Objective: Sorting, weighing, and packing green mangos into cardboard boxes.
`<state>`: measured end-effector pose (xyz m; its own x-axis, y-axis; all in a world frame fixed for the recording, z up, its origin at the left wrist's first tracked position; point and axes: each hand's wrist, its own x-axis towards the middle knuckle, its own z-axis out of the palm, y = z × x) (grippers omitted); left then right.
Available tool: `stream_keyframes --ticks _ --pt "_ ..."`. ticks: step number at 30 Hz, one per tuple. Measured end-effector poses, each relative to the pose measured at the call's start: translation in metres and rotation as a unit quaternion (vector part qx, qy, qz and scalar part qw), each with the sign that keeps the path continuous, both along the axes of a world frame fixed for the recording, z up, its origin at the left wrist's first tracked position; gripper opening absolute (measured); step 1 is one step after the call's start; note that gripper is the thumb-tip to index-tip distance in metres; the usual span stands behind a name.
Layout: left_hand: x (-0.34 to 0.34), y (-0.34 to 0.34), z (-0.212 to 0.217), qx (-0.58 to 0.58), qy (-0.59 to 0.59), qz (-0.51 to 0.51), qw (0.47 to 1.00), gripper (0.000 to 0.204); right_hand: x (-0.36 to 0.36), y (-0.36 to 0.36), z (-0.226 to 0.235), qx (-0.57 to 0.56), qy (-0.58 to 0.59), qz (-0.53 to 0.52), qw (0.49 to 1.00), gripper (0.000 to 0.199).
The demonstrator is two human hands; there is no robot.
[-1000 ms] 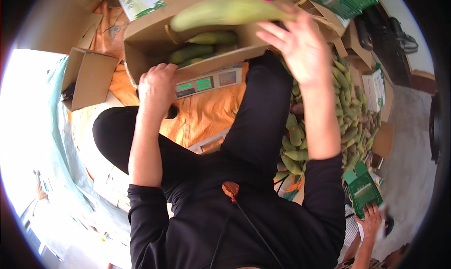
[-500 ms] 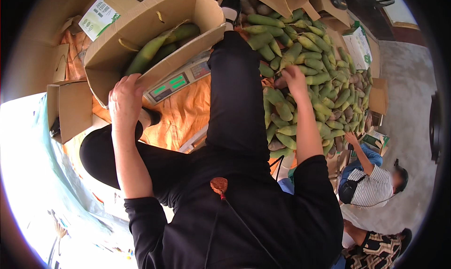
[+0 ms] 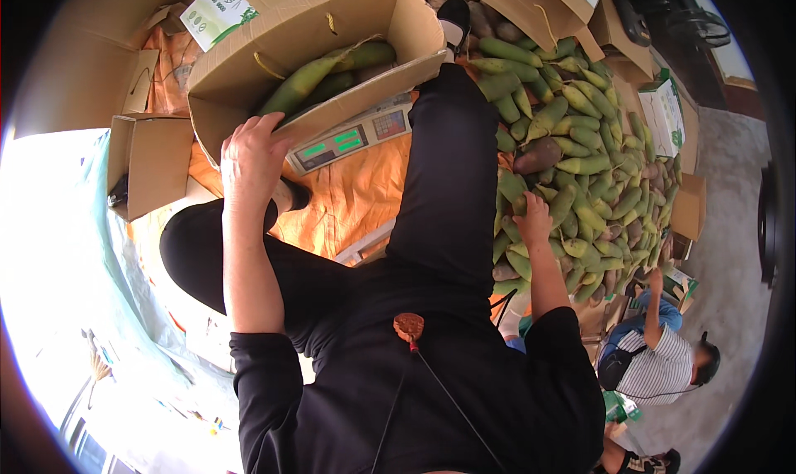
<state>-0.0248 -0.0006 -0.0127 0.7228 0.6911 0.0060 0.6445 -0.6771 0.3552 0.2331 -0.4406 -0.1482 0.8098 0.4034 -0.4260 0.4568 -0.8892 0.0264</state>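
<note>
An open cardboard box [image 3: 365,105] with yellow rope handles holds a few long green radishes [image 3: 303,84]. It rests on a scale [image 3: 332,147] whose display is lit green. My left hand [image 3: 253,155] is closed over the box's near left rim, fingertips inside the edge. To the right lies a big heap of green radishes [image 3: 584,163]. My right hand [image 3: 536,222] is over the near side of this heap, fingers bent and apart, touching the radishes under it with none visibly gripped. A reddish-brown radish [image 3: 537,155] lies just beyond that hand.
An orange sheet [image 3: 332,221] covers the floor under the scale. Smaller cardboard boxes [image 3: 149,167] stand at the left, and more boxes [image 3: 663,113] edge the heap. At the lower right, a person in a striped top [image 3: 659,358] reaches toward the heap. My legs flank the scale.
My right hand has left the reddish-brown radish and drawn back toward me over the heap. My left hand stays on the box rim. The whole view has shifted, moving the scene rightward and down.
</note>
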Motion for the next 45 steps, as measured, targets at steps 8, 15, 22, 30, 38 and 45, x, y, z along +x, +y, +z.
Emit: stream_keyframes --ticks 8,15,22,30,38,45 --pt "-0.001 0.001 -0.002 0.008 0.019 0.009 1.000 0.033 0.003 0.000 0.008 0.004 -0.015 0.019 1.000 0.060" --pt "-0.003 -0.001 -0.001 -0.001 0.033 0.004 0.999 0.032 0.033 0.023 0.046 0.365 0.079 -0.136 0.918 0.060" --pt "-0.003 -0.004 0.003 -0.006 0.015 0.005 1.000 0.033 0.033 0.132 0.205 0.602 0.056 -0.025 0.796 0.059" --pt "-0.005 -0.004 0.002 0.006 0.014 0.006 1.000 0.029 0.027 0.229 0.280 0.777 0.089 0.152 0.605 0.055" --pt "-0.004 -0.005 0.007 0.027 0.010 -0.007 1.000 0.025 0.004 0.320 0.208 0.656 0.254 0.090 0.705 0.057" --pt "-0.003 -0.003 0.009 -0.008 0.023 0.003 1.000 0.036 0.034 0.250 0.147 0.575 0.154 0.019 0.803 0.045"
